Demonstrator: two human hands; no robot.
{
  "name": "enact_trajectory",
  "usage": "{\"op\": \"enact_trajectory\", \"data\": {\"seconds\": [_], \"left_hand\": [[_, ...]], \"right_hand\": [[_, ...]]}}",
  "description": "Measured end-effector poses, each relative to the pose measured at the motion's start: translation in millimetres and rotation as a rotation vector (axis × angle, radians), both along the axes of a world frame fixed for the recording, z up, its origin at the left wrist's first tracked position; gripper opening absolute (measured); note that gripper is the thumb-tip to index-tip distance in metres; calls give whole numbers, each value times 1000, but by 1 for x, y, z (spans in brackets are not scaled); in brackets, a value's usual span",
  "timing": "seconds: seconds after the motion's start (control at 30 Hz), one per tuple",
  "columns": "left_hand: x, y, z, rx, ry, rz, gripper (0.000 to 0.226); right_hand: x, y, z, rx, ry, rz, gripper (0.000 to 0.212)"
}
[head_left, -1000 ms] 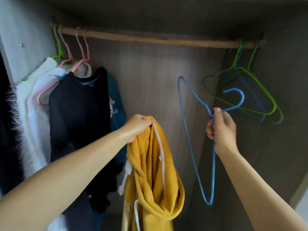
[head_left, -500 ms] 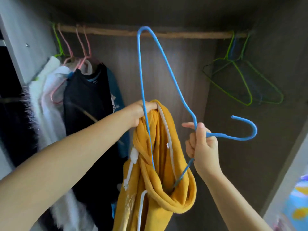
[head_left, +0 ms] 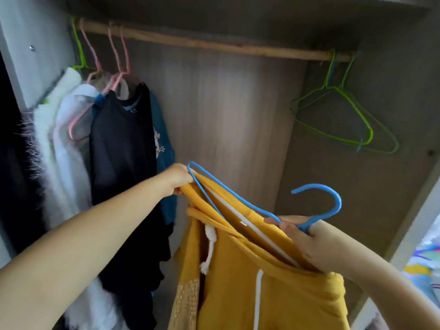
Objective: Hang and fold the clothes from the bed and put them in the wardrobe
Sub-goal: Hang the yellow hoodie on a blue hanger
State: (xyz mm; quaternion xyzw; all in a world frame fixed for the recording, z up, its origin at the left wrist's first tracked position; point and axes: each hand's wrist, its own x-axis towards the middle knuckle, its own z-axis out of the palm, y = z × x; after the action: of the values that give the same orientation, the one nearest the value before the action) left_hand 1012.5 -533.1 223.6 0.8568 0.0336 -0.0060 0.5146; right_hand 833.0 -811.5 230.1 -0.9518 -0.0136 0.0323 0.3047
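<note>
Yellow garment (head_left: 262,289) stretched between left hand (head_left: 177,178) and right hand (head_left: 309,244)

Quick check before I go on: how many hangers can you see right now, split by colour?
Blue: 2, the blue hanger gripped by the right hand, plus a blue one mostly hidden among the empties.
Green: 3, two empty green hangers at the rail's right end, one green hook at the left.
Pink: 3, the pink hangers carrying clothes.
Total: 8
</note>
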Motion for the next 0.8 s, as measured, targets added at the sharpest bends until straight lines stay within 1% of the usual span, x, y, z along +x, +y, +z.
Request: {"op": "enact_trajectory", "data": {"seconds": [0.07, 0.13, 0.17, 0.27, 0.33, 0.37, 0.4, 0.47, 0.6, 0.67, 0.7, 0.8], "left_hand": [[10, -2, -3, -51, 25, -2, 32], [18, -7, -6, -29, 22, -27, 31], [21, -12, -7, 14, 15, -33, 29], [29, -34, -12, 256, -75, -31, 21], [28, -50, -21, 473, -187, -42, 21], [26, -57, -26, 560, -248, -49, 22], [24, -63, -32, 622, -305, -60, 23], [20, -68, -41, 689, -389, -78, 24], [19, -62, -33, 703, -491, -103, 25], [28, -55, -27, 708, -458, -52, 25], [31, -53, -28, 749, -414, -19, 24], [29, -63, -36, 881, -303, 29, 24]], "right_hand": [[0, -8, -1, -82, 26, -36, 36], [0, -15, -3, -166, 44, -69, 46], [2, -18, -7, -200, 58, -57, 47], [3, -27, -20, -203, 97, 13, 32], [5, -32, -25, -245, 130, 11, 39], [9, -35, -26, -282, 151, 7, 44], [11, -38, -26, -304, 169, 13, 44], [15, -40, -20, -281, 171, 48, 39], [26, -47, -17, -234, 153, 110, 49], [31, -45, -20, -218, 151, 107, 37], [33, -42, -23, -215, 157, 107, 33], [47, -31, -34, -248, 152, 117, 37]]}}
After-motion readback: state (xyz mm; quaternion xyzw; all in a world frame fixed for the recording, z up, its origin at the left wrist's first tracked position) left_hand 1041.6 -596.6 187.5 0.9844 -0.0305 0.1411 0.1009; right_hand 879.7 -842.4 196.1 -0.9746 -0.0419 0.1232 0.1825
